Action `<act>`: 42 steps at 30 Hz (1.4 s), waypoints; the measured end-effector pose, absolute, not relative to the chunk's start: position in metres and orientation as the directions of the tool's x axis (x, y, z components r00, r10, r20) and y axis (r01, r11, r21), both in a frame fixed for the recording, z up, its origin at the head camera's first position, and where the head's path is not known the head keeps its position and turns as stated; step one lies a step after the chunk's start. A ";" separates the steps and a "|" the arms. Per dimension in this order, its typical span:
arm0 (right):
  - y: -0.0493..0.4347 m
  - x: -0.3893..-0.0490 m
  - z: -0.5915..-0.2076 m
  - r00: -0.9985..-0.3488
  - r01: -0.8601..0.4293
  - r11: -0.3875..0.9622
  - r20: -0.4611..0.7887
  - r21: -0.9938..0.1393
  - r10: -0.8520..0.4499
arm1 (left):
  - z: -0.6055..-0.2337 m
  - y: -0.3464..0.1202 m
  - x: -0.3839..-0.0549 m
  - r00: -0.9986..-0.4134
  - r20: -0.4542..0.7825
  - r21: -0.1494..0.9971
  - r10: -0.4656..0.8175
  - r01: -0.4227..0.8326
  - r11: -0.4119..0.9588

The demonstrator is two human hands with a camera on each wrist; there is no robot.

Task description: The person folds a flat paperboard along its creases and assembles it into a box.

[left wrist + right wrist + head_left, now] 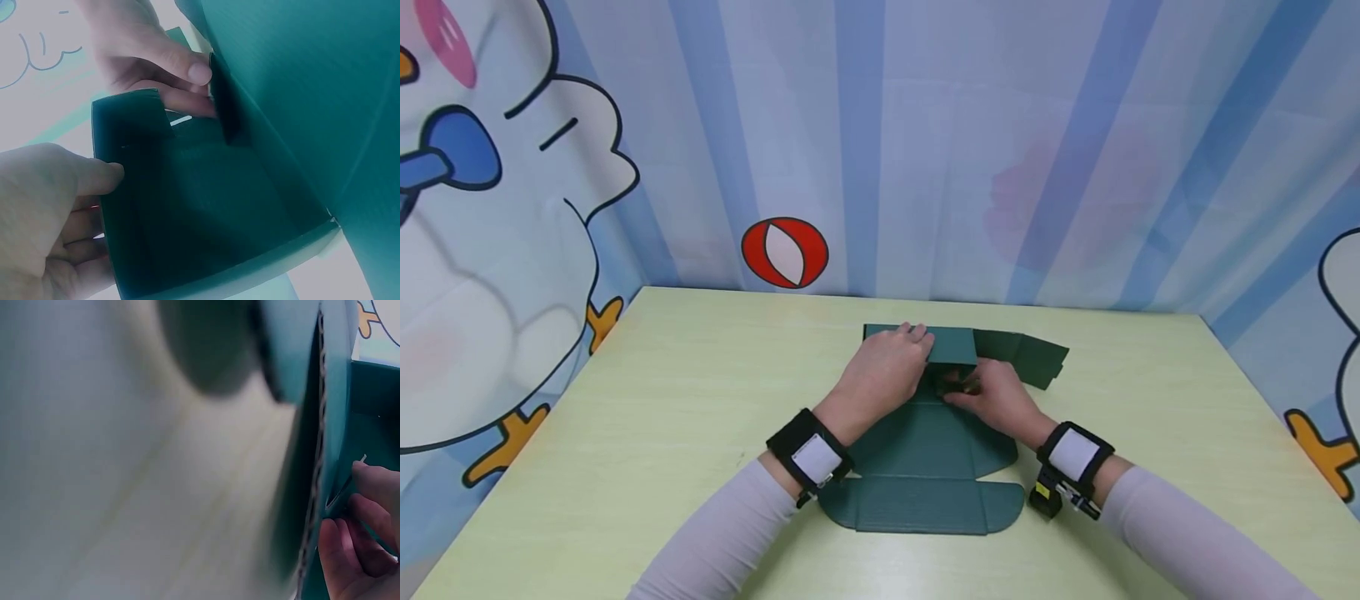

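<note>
A dark green cardboard box (917, 437) lies partly folded on the table, its long lid panel flat toward the person. My left hand (883, 371) grips the far wall; in the left wrist view its thumb (100, 177) hooks over the wall's edge, the other fingers outside. At the box's right end, my right hand (1000, 396) pinches a small flap (224, 106) between thumb and fingers. The right wrist view shows the right fingers (375, 515) curled at that flap beside a cardboard edge (319, 425). Part of the box's inside is hidden by the hands in the head view.
Right of the box, an unfolded side flap (1037, 354) sticks out over the pale yellow table (737, 358). The lid's front strip with rounded tabs (921, 506) lies nearest the person. Behind the table hangs a striped cartoon curtain (925, 167).
</note>
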State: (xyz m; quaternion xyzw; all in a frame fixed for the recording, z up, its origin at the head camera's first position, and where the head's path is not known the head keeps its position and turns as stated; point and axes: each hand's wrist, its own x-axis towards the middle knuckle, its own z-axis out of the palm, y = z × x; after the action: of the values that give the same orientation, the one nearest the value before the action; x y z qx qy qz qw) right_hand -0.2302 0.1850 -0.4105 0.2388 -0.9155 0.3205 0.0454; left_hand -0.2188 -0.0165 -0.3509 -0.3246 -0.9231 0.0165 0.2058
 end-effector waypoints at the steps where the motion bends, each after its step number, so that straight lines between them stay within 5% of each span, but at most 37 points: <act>1: 0.185 -0.230 -0.410 -0.881 -0.468 0.684 0.233 -0.560 -0.412 | -0.351 -0.016 -0.219 -0.703 0.370 -0.166 0.607 0.593 0.788; 30: 0.181 -0.229 -0.414 -0.885 -0.456 0.690 0.207 -0.563 -0.416 | -0.349 -0.018 -0.217 -0.716 0.355 -0.154 0.601 0.590 0.793; 42: 0.190 -0.229 -0.417 -0.945 -0.284 0.632 0.098 -0.721 -0.312 | -0.348 -0.017 -0.215 -0.718 0.341 -0.159 0.606 0.591 0.791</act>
State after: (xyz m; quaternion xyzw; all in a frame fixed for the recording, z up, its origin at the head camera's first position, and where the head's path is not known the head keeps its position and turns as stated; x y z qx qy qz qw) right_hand -0.2286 0.1902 -0.4166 0.1648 -0.9032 0.3959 -0.0178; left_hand -0.2146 -0.0169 -0.3482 -0.3230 -0.9268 0.0191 0.1909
